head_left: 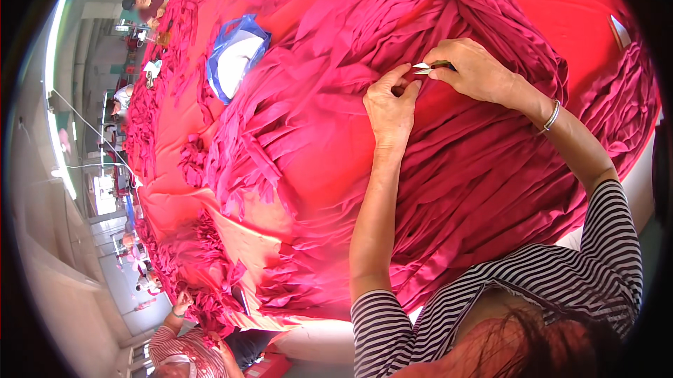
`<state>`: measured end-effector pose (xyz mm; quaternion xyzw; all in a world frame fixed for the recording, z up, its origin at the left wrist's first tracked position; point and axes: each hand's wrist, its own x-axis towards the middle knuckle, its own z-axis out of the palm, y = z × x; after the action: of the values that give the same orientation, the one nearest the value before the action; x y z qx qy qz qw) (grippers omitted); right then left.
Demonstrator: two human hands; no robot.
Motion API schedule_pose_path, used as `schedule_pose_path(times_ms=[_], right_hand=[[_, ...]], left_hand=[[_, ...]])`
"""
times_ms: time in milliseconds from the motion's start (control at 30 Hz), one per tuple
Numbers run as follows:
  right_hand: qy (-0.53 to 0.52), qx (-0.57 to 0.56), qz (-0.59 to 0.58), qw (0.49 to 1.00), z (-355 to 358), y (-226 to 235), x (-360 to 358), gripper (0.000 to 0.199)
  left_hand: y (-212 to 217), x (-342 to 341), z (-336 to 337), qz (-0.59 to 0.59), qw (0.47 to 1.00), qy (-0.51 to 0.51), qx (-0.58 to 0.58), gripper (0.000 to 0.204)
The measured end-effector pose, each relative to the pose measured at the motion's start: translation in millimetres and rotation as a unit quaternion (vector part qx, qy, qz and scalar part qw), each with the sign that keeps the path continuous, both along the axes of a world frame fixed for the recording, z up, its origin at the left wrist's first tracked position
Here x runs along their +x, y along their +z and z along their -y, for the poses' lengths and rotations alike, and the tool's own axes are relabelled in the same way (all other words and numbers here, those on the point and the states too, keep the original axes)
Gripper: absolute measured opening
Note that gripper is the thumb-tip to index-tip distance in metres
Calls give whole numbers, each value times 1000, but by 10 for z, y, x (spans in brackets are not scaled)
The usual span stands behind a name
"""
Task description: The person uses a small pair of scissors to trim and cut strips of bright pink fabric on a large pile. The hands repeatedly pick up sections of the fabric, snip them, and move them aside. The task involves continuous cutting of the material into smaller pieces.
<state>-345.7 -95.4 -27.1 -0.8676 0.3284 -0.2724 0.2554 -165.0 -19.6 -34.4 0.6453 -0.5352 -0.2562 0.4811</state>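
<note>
A small pair of thread snips (423,69) sits in my right hand (478,73), its pale pointed blades facing left. The blade tips lie just beside the fingertips of my left hand (390,113). The left thumb and forefinger are brought together in a pinch; whatever is between them is too small to make out. Beneath both hands spreads a big heap of crimson fabric strips (463,167), lying in long loose folds. My left forearm rests over the strips, and a bracelet (552,116) circles my right wrist.
Smooth red cloth (557,17) lies under the strips. A blue plastic bag (261,34) with something white sits on the pile at the upper left. One co-worker (184,351) handles red strips at the lower left; another person (148,3) is at the far upper left.
</note>
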Motion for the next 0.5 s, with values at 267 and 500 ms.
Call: schedule_pose_path(times_ms=[267,500], right_hand=[[14,-27,-32,999,72,-24,36,18],[-102,154,48,982,150,338,-84,20]], left_hand=[[36,0,-12,16,999,-5,30,42],[162,333,-13,-57,994,-87,35,60]])
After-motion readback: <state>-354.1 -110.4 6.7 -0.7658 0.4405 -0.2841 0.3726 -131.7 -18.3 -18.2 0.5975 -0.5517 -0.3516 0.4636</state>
